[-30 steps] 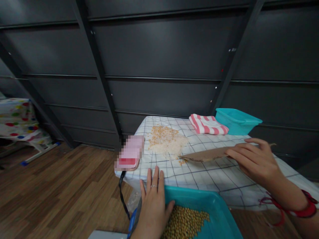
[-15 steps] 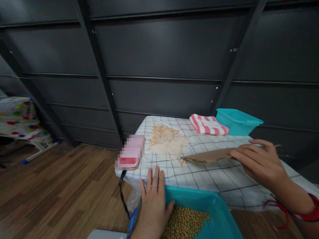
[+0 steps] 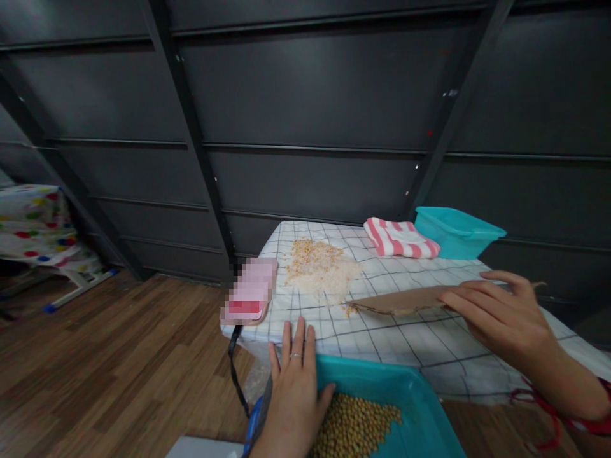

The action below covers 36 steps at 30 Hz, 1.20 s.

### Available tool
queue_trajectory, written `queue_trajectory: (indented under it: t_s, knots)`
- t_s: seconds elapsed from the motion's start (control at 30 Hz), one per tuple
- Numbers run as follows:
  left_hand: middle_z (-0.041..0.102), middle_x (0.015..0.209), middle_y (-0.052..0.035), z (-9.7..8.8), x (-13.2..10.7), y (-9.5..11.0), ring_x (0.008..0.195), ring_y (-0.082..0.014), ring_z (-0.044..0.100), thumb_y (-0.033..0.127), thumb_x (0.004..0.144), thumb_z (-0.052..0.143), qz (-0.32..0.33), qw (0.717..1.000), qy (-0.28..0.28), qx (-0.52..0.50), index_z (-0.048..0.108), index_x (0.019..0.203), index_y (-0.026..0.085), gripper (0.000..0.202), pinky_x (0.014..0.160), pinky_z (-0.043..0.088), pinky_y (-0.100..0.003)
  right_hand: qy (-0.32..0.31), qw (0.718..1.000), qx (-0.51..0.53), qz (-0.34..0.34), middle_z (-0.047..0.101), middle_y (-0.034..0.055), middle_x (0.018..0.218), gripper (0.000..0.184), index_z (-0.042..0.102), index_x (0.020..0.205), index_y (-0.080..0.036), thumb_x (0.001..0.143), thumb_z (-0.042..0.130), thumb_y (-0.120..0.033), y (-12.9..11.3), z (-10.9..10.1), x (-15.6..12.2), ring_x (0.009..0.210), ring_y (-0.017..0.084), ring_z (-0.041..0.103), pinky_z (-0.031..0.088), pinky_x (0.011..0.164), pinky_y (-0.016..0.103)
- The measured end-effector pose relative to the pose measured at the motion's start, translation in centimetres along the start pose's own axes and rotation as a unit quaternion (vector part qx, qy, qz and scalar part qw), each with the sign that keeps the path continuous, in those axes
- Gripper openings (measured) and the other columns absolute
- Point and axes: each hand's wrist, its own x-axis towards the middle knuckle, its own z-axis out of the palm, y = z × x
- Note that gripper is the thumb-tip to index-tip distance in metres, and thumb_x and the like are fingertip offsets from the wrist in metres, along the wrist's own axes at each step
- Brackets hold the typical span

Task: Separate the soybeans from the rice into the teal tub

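Observation:
My left hand [image 3: 292, 388] lies flat with fingers stretched over the near left corner of a teal tray [image 3: 382, 388] that holds a heap of tan beans [image 3: 356, 426]. My right hand [image 3: 501, 315] is closed on one end of a long brown cardboard strip [image 3: 403, 299], which rests on the grid-patterned tablecloth [image 3: 410, 343]. The strip's far tip sits beside a pile of pale grains and broken yellow bits [image 3: 319, 267], with a few loose bits by the tip.
A pink-and-white striped cloth [image 3: 398, 236] and a second teal tub [image 3: 456, 232] stand at the table's far right. A pink object with a black strap [image 3: 249, 296] hangs over the left edge. Wooden floor lies to the left, dark metal wall panels behind.
My right hand and the cardboard strip have slid slightly to the right. My left hand has stayed on the tray corner.

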Motion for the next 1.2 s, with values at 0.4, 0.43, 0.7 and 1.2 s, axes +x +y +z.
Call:
queue_trajectory:
  t_s: [0.4,0.43,0.7,1.2]
  knots:
    - [0.006,0.143,-0.0107,-0.2,0.0,0.2,0.128,-0.0338,-0.002,0.020,0.069,0.047,0.000,1.000,0.000,-0.004,0.020,0.134,0.009,0.072,0.101,0.011,-0.061,0.007,1.000,0.016,0.003,0.066,0.0032,0.072,0.020,0.051,0.091,-0.017,0.079,0.046,-0.002,-0.2,0.8,0.3,0.067,0.015,0.057,0.040,0.073,0.039]
    - [0.007,0.143,-0.0108,-0.2,0.1,0.2,0.128,-0.0339,-0.001,0.019,0.068,0.047,0.000,1.000,0.002,-0.005,0.020,0.134,0.009,0.072,0.101,0.011,-0.061,0.004,1.000,0.016,0.002,0.066,0.0028,0.072,0.020,0.051,0.091,-0.017,0.079,0.045,-0.002,-0.2,0.6,0.2,0.067,0.014,0.057,0.040,0.073,0.039]
    - [0.011,0.142,-0.0118,0.3,-0.3,-0.3,0.128,-0.0353,0.003,0.020,0.068,0.048,0.014,0.999,0.032,-0.010,0.024,0.133,0.009,0.071,0.099,0.015,-0.063,0.022,1.000,0.007,0.017,0.065,0.0029,0.069,0.020,0.051,0.088,-0.018,0.080,0.044,-0.001,-0.1,0.2,0.0,0.066,0.014,0.058,0.040,0.072,0.038]
    - [0.010,0.143,-0.0122,-0.2,-0.2,0.0,0.128,-0.0350,0.001,0.019,0.068,0.047,0.004,1.000,0.012,-0.008,0.023,0.133,0.008,0.071,0.101,0.012,-0.061,-0.024,1.000,0.005,-0.001,0.066,0.0003,0.072,0.025,0.051,0.089,-0.019,0.078,0.043,0.002,-0.2,-0.4,-0.9,0.069,0.013,0.058,0.038,0.075,0.037]
